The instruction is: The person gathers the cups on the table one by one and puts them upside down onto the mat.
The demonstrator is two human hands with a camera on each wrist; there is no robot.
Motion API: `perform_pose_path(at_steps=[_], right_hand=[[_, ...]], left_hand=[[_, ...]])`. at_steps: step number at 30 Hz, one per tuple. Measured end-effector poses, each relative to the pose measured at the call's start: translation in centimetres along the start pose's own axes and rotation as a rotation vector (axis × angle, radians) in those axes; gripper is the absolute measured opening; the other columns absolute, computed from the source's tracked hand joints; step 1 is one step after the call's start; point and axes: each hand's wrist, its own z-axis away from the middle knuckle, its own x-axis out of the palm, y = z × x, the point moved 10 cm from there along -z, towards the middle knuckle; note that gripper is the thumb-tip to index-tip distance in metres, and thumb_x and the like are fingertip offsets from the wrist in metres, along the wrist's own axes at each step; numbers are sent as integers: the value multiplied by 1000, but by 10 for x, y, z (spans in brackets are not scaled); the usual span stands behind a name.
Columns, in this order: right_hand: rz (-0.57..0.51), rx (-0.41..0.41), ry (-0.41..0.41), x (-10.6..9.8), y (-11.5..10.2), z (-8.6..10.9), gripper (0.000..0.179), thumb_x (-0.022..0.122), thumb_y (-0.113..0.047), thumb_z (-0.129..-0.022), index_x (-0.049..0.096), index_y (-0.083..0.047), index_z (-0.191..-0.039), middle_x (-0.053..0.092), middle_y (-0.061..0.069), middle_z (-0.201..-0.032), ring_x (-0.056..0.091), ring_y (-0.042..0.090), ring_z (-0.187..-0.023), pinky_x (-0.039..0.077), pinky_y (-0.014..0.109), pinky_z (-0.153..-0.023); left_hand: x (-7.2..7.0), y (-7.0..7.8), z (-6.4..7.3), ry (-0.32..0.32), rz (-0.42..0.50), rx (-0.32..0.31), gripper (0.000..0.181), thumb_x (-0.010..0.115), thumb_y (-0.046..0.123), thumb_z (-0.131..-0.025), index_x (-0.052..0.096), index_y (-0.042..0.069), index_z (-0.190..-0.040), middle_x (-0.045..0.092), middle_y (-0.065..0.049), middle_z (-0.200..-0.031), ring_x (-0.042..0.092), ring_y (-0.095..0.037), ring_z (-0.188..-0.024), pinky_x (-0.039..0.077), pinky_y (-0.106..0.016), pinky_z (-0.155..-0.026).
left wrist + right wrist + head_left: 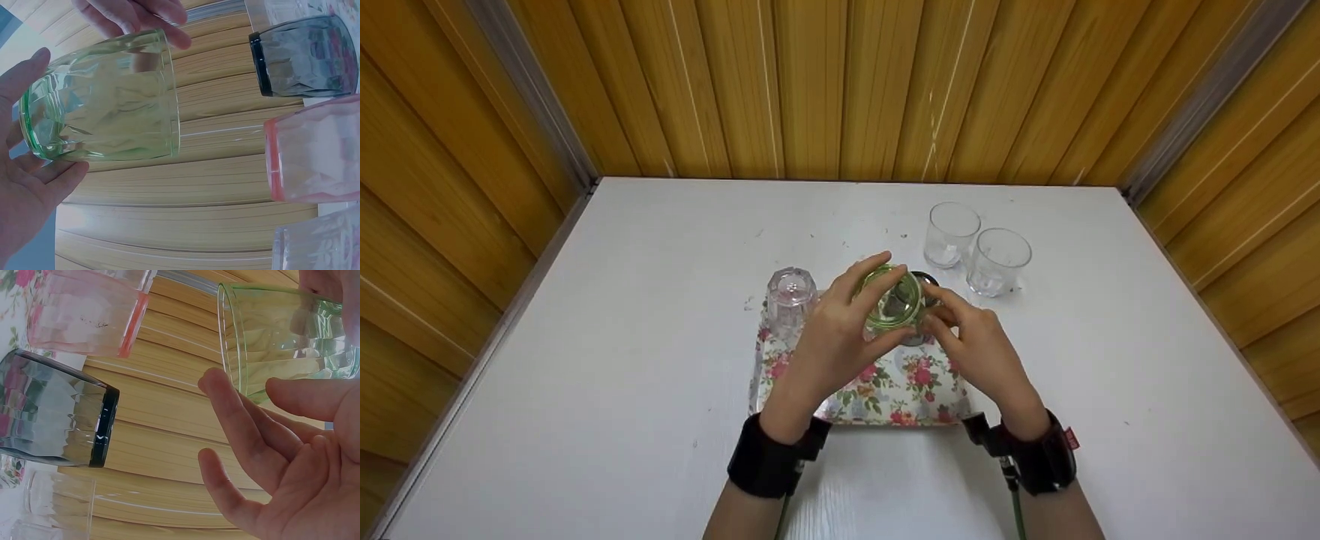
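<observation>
My left hand (840, 330) grips a green-tinted glass (107, 101) round its thick base, which points up while the rim faces down. The glass hangs above a floral tray (877, 390). On its other side is my right hand (979, 341), thumb and fingertips (211, 379) right at the rim, fingers loosely extended. Upside down on the tray stand a smoky dark glass (56, 410), a pink glass (315, 152) and a clear faceted glass (791, 296). In the head view, the green glass and hands cover the pink glass and much of the dark one.
Two clear glasses (952, 236) (997, 262) stand upright on the white table (645, 337), behind and right of the tray. Wood-patterned panels (810, 90) enclose the table at the back and sides. Cables run from both wrist straps.
</observation>
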Motion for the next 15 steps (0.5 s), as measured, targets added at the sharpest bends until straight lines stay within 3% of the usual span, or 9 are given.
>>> perform_pose_path(at_steps=[5, 15], right_hand=[[-15, -3, -22, 2, 0, 0, 42, 54, -12, -91, 47, -5, -131, 69, 9, -96, 66, 23, -89, 48, 31, -65], [-4, -6, -44, 5, -1, 1, 42, 54, -13, -91, 46, -3, -131, 69, 10, -97, 66, 21, -86, 53, 37, -70]], left_hand=[[0, 0, 0, -10, 12, -14, 60, 72, 32, -76, 50, 12, -128, 45, -10, -133, 50, -21, -118, 47, -28, -92], [1, 1, 0, -10, 31, -15, 60, 73, 32, -75, 51, 11, -128, 45, -10, -133, 47, -22, -120, 45, -29, -94]])
